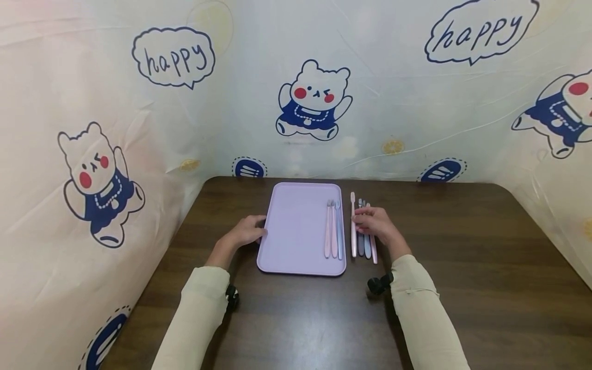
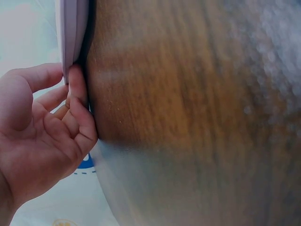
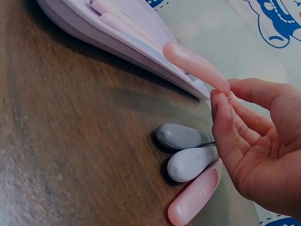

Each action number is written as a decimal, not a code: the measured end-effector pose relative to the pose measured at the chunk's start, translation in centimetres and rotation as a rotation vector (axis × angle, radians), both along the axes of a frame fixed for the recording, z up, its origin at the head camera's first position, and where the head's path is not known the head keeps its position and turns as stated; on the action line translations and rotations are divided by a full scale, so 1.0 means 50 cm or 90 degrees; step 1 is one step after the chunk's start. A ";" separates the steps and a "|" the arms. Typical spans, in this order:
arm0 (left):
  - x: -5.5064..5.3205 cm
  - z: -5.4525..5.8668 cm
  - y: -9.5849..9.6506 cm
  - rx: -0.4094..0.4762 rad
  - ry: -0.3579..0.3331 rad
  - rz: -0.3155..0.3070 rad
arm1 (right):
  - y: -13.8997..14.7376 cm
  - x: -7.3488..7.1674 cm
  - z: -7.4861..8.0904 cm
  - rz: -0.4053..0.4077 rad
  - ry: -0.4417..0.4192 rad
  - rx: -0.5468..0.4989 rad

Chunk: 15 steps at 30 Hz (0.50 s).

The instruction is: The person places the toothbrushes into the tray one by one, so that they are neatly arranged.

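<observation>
A lilac tray [image 1: 296,226] lies on the table, and my left hand [image 1: 247,231] pinches its left rim between thumb and fingers. Inside the tray, along its right side, lie two pink toothbrushes [image 1: 334,239] and a blue toothbrush [image 1: 339,239]. Just right of the tray, my right hand [image 1: 375,224] pinches another pink toothbrush [image 3: 195,65] with thumb and fingertips, its handle raised off the table in the right wrist view. Beneath that hand rest a dark grey toothbrush [image 3: 178,135], a pale one [image 3: 188,165] and a pink one [image 3: 194,197]; the fingers partly hide them.
The brown wooden table [image 1: 314,318] extends to both sides and toward me. Behind it hangs a pale curtain [image 1: 393,103] printed with bears and the word "happy". Dark wrist devices [image 1: 380,283] sit by both sleeves.
</observation>
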<state>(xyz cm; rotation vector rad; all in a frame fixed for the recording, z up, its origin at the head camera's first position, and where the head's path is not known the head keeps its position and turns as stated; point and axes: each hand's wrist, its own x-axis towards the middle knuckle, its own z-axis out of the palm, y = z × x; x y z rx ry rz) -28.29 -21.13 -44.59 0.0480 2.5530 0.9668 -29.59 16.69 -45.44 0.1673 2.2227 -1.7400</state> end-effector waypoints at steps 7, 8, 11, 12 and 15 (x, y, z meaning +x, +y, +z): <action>0.001 0.003 0.002 0.003 -0.001 0.002 | -0.004 0.002 0.000 0.006 0.006 -0.010; 0.001 0.003 0.003 0.002 -0.001 0.002 | -0.005 0.003 0.001 0.006 0.008 -0.011; 0.003 0.003 0.003 0.004 0.000 0.004 | -0.009 0.004 0.003 0.007 0.009 -0.005; 0.003 0.003 0.004 0.005 0.000 0.003 | -0.012 0.004 0.004 0.007 0.008 -0.002; 0.004 0.002 0.004 0.006 -0.002 0.007 | -0.018 0.005 0.006 0.008 0.007 0.005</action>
